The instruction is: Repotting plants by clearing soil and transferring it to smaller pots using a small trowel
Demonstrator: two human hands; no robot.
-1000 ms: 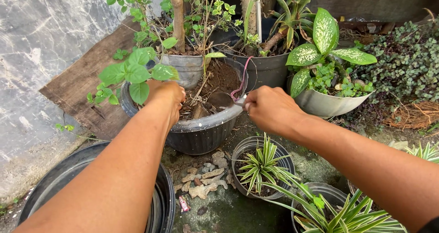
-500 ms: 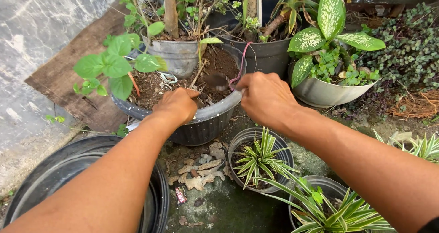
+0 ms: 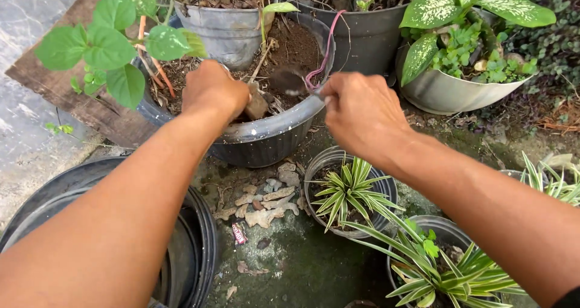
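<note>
A wide dark pot (image 3: 266,140) full of brown soil stands in front of me. My left hand (image 3: 211,90) reaches over its near rim, fingers closed on a brown lump (image 3: 257,106) lying on the soil. My right hand (image 3: 357,111) is at the pot's right rim, shut on the handle of a small metal scoop (image 3: 286,81) whose dirty blade rests over the soil. A pink cord (image 3: 325,51) curves up from the rim beside the scoop. A broad-leaved green plant (image 3: 103,48) grows at the pot's left side.
A large black tub (image 3: 196,247) sits at the lower left under my left arm. Two small pots with striped plants (image 3: 347,193) (image 3: 441,272) stand below the right hand. A grey bowl with a spotted-leaf plant (image 3: 447,93), other pots, a wooden board (image 3: 60,87) and loose stones (image 3: 266,208) surround them.
My left hand moved off the pot's near rim up onto the soil and closed on the brown lump. The right hand kept hold of the scoop. My view tilted downward.
</note>
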